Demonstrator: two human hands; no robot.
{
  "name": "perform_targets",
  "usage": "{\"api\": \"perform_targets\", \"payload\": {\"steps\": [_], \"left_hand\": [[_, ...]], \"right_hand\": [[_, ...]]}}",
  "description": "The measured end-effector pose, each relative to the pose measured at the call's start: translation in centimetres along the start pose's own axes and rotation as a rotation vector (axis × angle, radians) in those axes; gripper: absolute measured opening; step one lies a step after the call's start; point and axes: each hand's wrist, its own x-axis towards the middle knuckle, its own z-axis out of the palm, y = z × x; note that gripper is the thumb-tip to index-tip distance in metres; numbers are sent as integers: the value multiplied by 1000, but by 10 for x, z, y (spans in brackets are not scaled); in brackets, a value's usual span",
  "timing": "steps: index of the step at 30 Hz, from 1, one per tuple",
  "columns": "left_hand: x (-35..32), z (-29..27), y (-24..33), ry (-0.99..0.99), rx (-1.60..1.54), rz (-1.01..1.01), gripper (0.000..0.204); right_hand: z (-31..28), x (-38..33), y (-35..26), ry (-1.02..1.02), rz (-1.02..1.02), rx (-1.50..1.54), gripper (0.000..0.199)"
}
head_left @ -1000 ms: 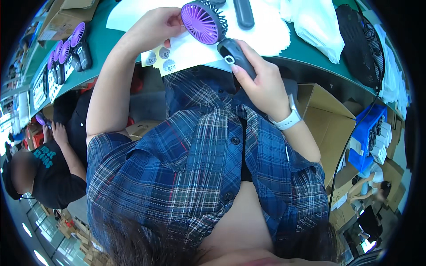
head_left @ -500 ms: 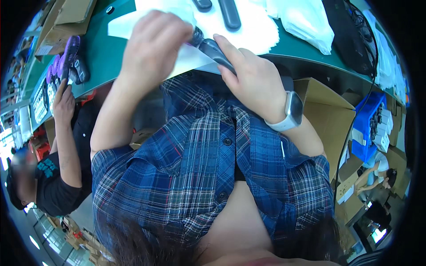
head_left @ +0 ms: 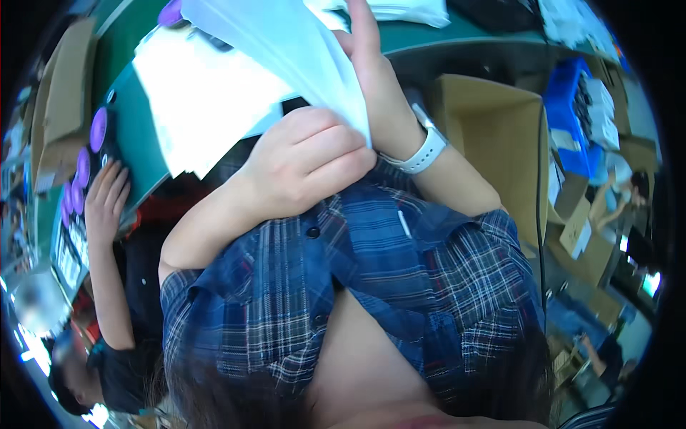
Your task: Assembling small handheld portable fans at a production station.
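A white plastic bag [head_left: 286,50] is lifted up close to the camera, over the green table [head_left: 139,154]. My left hand [head_left: 307,161] is a closed fist gripping the bag's lower edge. My right hand [head_left: 368,64] reaches upward right behind the bag, touching it, with a white watch [head_left: 421,150] on the wrist. The bag hides most of its fingers, so its grip cannot be made out. No fan shows in my hands.
White sheets [head_left: 207,107] lie on the table. At left, a co-worker's hand [head_left: 107,200] rests by several purple fans [head_left: 89,143] near a cardboard box [head_left: 64,93]. An open cardboard box [head_left: 493,136] and a blue bin [head_left: 572,107] stand at right.
My hands held a purple hand fan with a dark handle over the table. Now the white bag is raised before them and the fan is out of sight. The view has tilted.
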Motion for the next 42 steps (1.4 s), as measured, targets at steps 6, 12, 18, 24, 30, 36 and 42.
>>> {"api": "perform_targets", "payload": {"steps": [6, 12, 18, 24, 30, 36, 42], "left_hand": [[3, 6, -12, -166, -130, -63, 22], [-36, -24, -28, -152, -142, -582, 17], [-79, -56, -37, 369, -204, -907, 16], [-62, -66, -27, -104, 140, -873, 22], [-137, -111, -42, 20, 745, -960, 18], [-243, -156, -92, 142, 1235, -1246, 40], [-262, -164, -84, -60, 1242, -1453, 65]], "right_hand": [[-161, -52, -4, 24, 511, 733, 43], [-323, -212, 37, 93, 890, 529, 34], [-341, -339, 121, 273, 1882, -275, 29], [-232, -300, 216, -426, 1849, -542, 30], [-202, -301, 251, -549, 1593, -443, 33], [-402, -371, 226, -212, 1529, -543, 41], [-223, -119, 19, -841, 797, -1213, 23]]}}
